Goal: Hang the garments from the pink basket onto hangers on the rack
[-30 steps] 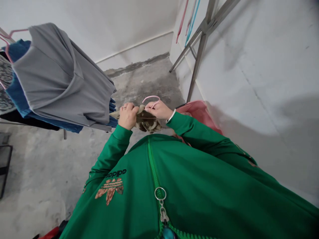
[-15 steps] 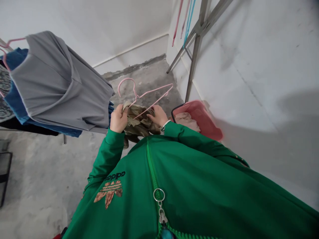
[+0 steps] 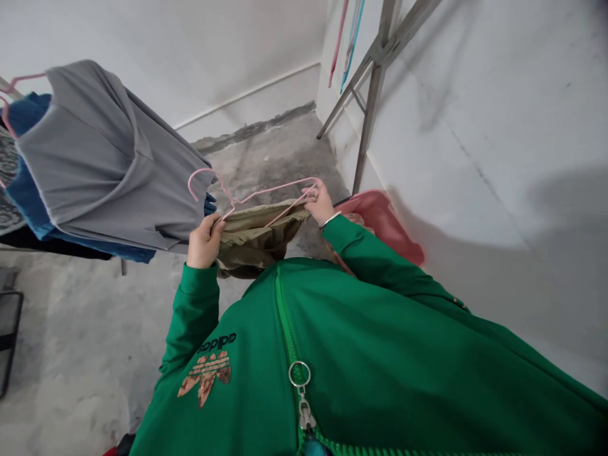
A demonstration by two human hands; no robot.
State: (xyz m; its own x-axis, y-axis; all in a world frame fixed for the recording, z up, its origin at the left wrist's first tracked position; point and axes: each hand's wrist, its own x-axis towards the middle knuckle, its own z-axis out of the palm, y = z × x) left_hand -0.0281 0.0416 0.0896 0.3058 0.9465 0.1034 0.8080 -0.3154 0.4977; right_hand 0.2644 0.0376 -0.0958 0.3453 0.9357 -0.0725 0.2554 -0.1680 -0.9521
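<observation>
Our left hand (image 3: 204, 242) is closed on one edge of a khaki garment (image 3: 249, 244), and our right hand (image 3: 320, 201) is shut on the garment's other corner and the end of a pink wire hanger (image 3: 266, 192). The garment sags between our hands, just below the wire — the hanger's hook sticks out left, just beside a hanging grey garment (image 3: 104, 152). A pink plastic basket (image 3: 382, 225) sits right, near our right arm.

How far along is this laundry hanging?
Done: a grey garment and a blue garment hang on the rack. In hand: the left hand and right hand fit a pink wire hanger into a khaki garment. Left: pale clothing in the pink basket.
</observation>
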